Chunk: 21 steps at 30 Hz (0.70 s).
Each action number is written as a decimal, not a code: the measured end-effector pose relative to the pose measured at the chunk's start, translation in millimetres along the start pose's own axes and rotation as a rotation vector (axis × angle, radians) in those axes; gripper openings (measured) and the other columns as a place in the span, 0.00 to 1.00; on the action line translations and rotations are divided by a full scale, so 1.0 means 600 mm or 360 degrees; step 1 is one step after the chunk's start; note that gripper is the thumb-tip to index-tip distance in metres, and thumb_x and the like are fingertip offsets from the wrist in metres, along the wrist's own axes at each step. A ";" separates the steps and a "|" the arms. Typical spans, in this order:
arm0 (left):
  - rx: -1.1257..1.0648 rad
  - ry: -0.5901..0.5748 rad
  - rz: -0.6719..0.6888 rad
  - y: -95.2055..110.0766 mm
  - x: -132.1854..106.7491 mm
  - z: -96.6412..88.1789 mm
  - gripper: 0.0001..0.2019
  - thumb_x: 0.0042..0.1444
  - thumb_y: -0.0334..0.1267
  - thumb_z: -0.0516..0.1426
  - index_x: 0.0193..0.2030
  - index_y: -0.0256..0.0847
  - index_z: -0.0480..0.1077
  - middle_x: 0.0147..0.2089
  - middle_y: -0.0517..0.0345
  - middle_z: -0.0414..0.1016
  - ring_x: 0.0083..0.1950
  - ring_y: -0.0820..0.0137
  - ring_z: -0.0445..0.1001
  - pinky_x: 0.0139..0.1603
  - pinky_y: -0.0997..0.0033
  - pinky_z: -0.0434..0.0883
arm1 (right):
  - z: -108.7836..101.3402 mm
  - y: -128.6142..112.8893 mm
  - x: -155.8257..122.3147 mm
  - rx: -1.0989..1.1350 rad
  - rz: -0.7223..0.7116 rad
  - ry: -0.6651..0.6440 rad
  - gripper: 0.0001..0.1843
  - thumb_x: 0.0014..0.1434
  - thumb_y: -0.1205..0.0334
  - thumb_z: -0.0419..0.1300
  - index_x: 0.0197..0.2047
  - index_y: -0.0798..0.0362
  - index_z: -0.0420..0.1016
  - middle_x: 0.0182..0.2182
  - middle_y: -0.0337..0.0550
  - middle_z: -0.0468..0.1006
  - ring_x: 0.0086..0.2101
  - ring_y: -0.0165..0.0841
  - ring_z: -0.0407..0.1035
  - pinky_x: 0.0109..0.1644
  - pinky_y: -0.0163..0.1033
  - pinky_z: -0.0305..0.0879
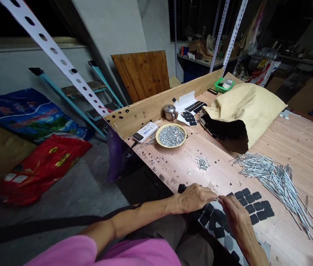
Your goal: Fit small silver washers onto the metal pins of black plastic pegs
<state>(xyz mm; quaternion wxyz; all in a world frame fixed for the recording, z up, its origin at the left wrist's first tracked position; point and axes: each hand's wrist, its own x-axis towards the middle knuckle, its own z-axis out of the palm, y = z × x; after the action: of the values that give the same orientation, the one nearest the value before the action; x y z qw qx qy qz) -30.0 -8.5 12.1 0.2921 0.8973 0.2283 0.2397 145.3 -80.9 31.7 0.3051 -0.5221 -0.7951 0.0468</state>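
Note:
Over the near edge of the table, my left hand (196, 198) and my right hand (236, 211) meet at their fingertips. Both are closed in a pinch around something small and pale that I cannot make out. Rounded black pads (263, 210) lie in rows just past my right hand. More black pads (218, 218) are spread on a pale sheet beneath the hands, partly hidden by them. Beyond the left hand sits a small heap of metal nuts (202, 164). A large pile of thin metal rods (276, 177) lies to the right.
A yellow bowl (159, 142) full of small metal pieces stands near a white device (145, 132) and a metal cup (170, 112). Farther back are a big paper sack (253, 101), open toward me, and a green basket (224, 85). A wooden board (156, 96) edges the table.

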 end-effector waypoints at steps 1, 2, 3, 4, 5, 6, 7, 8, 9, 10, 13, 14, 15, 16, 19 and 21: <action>-0.0259 -0.0082 -0.0106 0.000 0.001 -0.003 0.12 0.62 0.37 0.50 0.38 0.36 0.75 0.29 0.56 0.74 0.30 0.74 0.70 0.29 0.79 0.64 | -0.005 0.001 -0.003 -0.0014 -0.0119 -0.0006 0.12 0.64 0.65 0.48 0.44 0.52 0.72 0.29 0.44 0.75 0.28 0.31 0.71 0.31 0.34 0.68; -0.0548 -0.0193 -0.0229 0.000 0.002 -0.006 0.12 0.61 0.39 0.52 0.37 0.36 0.75 0.26 0.58 0.72 0.28 0.76 0.68 0.28 0.80 0.63 | -0.011 0.003 -0.005 -0.0005 -0.0230 -0.0037 0.13 0.64 0.66 0.48 0.47 0.52 0.71 0.31 0.46 0.76 0.30 0.31 0.71 0.33 0.35 0.68; -0.0847 -0.0334 -0.0360 -0.001 0.003 -0.009 0.13 0.60 0.40 0.53 0.36 0.36 0.75 0.23 0.61 0.68 0.24 0.77 0.65 0.25 0.80 0.61 | -0.017 0.004 -0.006 0.0026 -0.0325 -0.0093 0.14 0.64 0.68 0.47 0.50 0.52 0.69 0.33 0.47 0.77 0.32 0.32 0.72 0.35 0.36 0.69; -0.1129 -0.0491 -0.0491 -0.002 0.004 -0.012 0.14 0.59 0.43 0.54 0.36 0.35 0.75 0.19 0.64 0.63 0.21 0.79 0.60 0.21 0.81 0.57 | -0.023 0.005 -0.007 0.0073 -0.0392 -0.0158 0.16 0.64 0.68 0.47 0.53 0.52 0.67 0.35 0.48 0.77 0.34 0.33 0.72 0.37 0.37 0.69; -0.1369 -0.0642 -0.0609 -0.003 0.005 -0.015 0.16 0.57 0.46 0.55 0.37 0.34 0.75 0.17 0.67 0.58 0.18 0.80 0.55 0.18 0.80 0.53 | -0.029 0.006 -0.006 0.0126 -0.0432 -0.0215 0.17 0.65 0.69 0.47 0.55 0.52 0.66 0.36 0.48 0.77 0.36 0.32 0.72 0.39 0.37 0.70; -0.1550 -0.0758 -0.0703 -0.003 0.006 -0.016 0.18 0.56 0.48 0.55 0.37 0.34 0.75 0.16 0.68 0.54 0.16 0.81 0.51 0.16 0.80 0.49 | -0.033 0.007 -0.006 0.0171 -0.0439 -0.0256 0.17 0.65 0.69 0.47 0.55 0.52 0.65 0.37 0.48 0.77 0.36 0.32 0.72 0.39 0.36 0.70; -0.1661 -0.0812 -0.0764 -0.002 0.007 -0.016 0.19 0.55 0.50 0.56 0.38 0.33 0.75 0.16 0.69 0.52 0.16 0.82 0.48 0.16 0.80 0.47 | -0.036 0.007 -0.005 0.0203 -0.0415 -0.0272 0.17 0.65 0.68 0.47 0.54 0.52 0.66 0.36 0.47 0.77 0.36 0.31 0.73 0.38 0.35 0.70; -0.1693 -0.0788 -0.0789 -0.001 0.008 -0.015 0.20 0.54 0.51 0.56 0.38 0.33 0.75 0.16 0.69 0.52 0.16 0.82 0.48 0.16 0.80 0.47 | -0.036 0.007 -0.004 0.0218 -0.0371 -0.0256 0.15 0.65 0.68 0.48 0.53 0.52 0.67 0.35 0.47 0.77 0.35 0.30 0.73 0.36 0.33 0.71; -0.1650 -0.0697 -0.0778 0.002 0.009 -0.013 0.19 0.53 0.51 0.57 0.37 0.33 0.75 0.16 0.68 0.54 0.17 0.82 0.50 0.17 0.80 0.49 | -0.035 0.007 -0.003 0.0216 -0.0310 -0.0218 0.14 0.65 0.67 0.48 0.50 0.52 0.69 0.34 0.46 0.78 0.33 0.29 0.74 0.34 0.31 0.70; -0.1552 -0.0561 -0.0738 0.004 0.010 -0.011 0.17 0.53 0.49 0.58 0.35 0.34 0.76 0.17 0.67 0.57 0.18 0.81 0.54 0.19 0.80 0.52 | -0.033 0.007 -0.002 0.0204 -0.0241 -0.0182 0.13 0.65 0.65 0.48 0.47 0.51 0.71 0.32 0.45 0.78 0.31 0.29 0.74 0.33 0.30 0.70; -0.1242 -0.0233 -0.0610 0.009 0.011 -0.006 0.11 0.53 0.42 0.59 0.30 0.35 0.76 0.21 0.62 0.65 0.25 0.78 0.62 0.26 0.81 0.59 | -0.024 0.004 -0.001 0.0180 -0.0082 -0.0127 0.13 0.65 0.61 0.48 0.41 0.51 0.74 0.27 0.42 0.77 0.27 0.28 0.74 0.29 0.29 0.70; -0.1237 -0.0251 -0.0618 0.009 0.011 -0.005 0.11 0.54 0.41 0.58 0.30 0.35 0.76 0.21 0.63 0.65 0.24 0.79 0.61 0.25 0.81 0.58 | -0.023 0.002 0.000 0.0189 -0.0060 -0.0124 0.14 0.65 0.60 0.48 0.41 0.51 0.75 0.27 0.42 0.77 0.27 0.28 0.74 0.28 0.28 0.70; -0.1287 -0.0344 -0.0652 0.009 0.011 -0.006 0.12 0.56 0.41 0.56 0.32 0.35 0.76 0.19 0.64 0.63 0.22 0.79 0.60 0.23 0.81 0.57 | -0.023 0.001 0.001 0.0204 -0.0052 -0.0120 0.14 0.65 0.60 0.48 0.40 0.51 0.75 0.27 0.43 0.78 0.27 0.28 0.74 0.29 0.29 0.70; -0.1359 -0.0476 -0.0695 0.008 0.010 -0.007 0.13 0.57 0.42 0.55 0.34 0.35 0.76 0.17 0.66 0.59 0.19 0.80 0.56 0.21 0.81 0.55 | -0.023 -0.001 0.002 0.0222 -0.0054 -0.0118 0.15 0.65 0.59 0.48 0.40 0.51 0.75 0.28 0.43 0.78 0.28 0.29 0.75 0.30 0.29 0.71; -0.1339 -0.0627 -0.0698 0.008 0.009 -0.009 0.15 0.60 0.43 0.52 0.38 0.34 0.75 0.17 0.68 0.57 0.17 0.81 0.54 0.19 0.81 0.55 | -0.028 -0.002 0.005 0.0263 -0.0030 -0.0150 0.16 0.65 0.58 0.47 0.38 0.51 0.76 0.28 0.43 0.79 0.28 0.29 0.75 0.31 0.29 0.71; -0.1021 -0.0410 -0.0542 0.011 0.008 -0.007 0.13 0.60 0.41 0.53 0.37 0.35 0.76 0.22 0.61 0.68 0.24 0.78 0.63 0.27 0.80 0.62 | -0.030 -0.001 0.006 0.0254 0.0056 -0.0170 0.16 0.64 0.56 0.49 0.36 0.51 0.76 0.26 0.41 0.79 0.27 0.29 0.75 0.29 0.28 0.70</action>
<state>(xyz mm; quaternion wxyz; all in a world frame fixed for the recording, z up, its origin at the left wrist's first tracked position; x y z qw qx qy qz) -26.7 -9.0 21.0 0.6199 0.7323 0.2489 0.1323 153.8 -82.7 48.0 0.3019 -0.5068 -0.7947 0.1431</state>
